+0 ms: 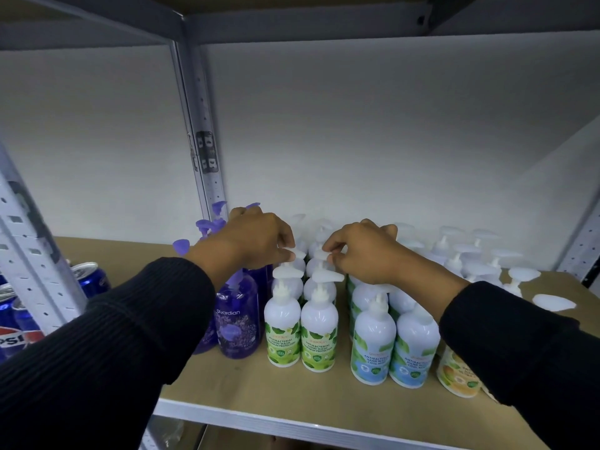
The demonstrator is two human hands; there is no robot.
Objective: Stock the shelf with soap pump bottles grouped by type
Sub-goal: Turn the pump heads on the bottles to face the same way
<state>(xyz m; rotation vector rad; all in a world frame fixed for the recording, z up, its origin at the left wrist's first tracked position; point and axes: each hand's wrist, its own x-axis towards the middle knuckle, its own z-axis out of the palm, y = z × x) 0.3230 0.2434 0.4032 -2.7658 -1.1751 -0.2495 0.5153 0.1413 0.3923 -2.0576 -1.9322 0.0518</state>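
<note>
Grey metal racking against a plain white wall, a brown shelf board (227, 388) underneath, and on it the soap pump bottles stand in columns running front to back. Centre stage: two columns of white bottles with green leaf labels (281, 336), the front pair upright and side by side.

Both hands are in right behind that pair. The left hand (256, 241) has thumb and forefinger pinched on the left white pump head (298, 254), second bottle back in the left green column, its other fingers curled. The right hand (363, 251) mirrors it, fingertips pinched on the neighbouring pump head (320, 254); the two hands are close but apart. The labels of those two bottles are hidden behind the front pair.

Just to the left stand dark purple bottles (238, 323) with purple pumps, packed up towards the perforated upright post (204, 141). To the right, across a narrow gap, come white bottles with blue-green labels (373, 352), then an orange-label bottle (454, 375) partly behind the right black sleeve (519, 352). More white pumps (480, 258) cluster at the back right. Far left, blue Pepsi cans (94, 277).
</note>
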